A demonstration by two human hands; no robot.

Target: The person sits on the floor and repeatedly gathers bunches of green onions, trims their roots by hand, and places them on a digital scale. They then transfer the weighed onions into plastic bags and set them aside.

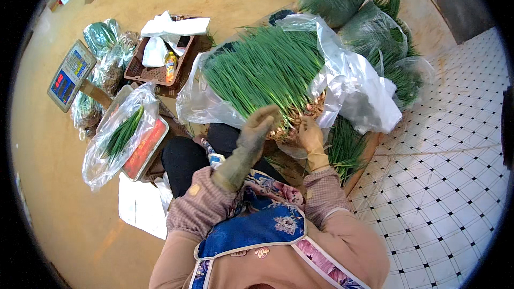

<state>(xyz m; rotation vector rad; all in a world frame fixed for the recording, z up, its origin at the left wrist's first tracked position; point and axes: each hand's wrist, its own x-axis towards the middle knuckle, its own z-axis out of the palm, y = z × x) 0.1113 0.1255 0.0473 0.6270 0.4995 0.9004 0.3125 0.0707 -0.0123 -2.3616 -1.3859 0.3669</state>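
Note:
A large heap of green onions [265,68], with soil-covered roots towards me, lies in an open clear plastic bag [345,76]. My left hand [257,128], in a dirt-stained glove, is at the near left edge of the roots, fingers bent; whether it grips anything is unclear. My right hand [311,132], in a tan glove, has its fingers curled at the muddy roots [315,108]; its fingertips are partly hidden. At the left, a small bunch of green onions [124,132] lies in a clear bag on the red weighing pan [144,152] of a digital scale [72,76].
A brown plastic crate [138,62] holds white bags and a yellow-labelled bottle [170,66]. Bagged green onions [373,28] stand at the upper right, with loose ones [347,144] beside my right hand. More bagged vegetables [106,68] sit behind the scale.

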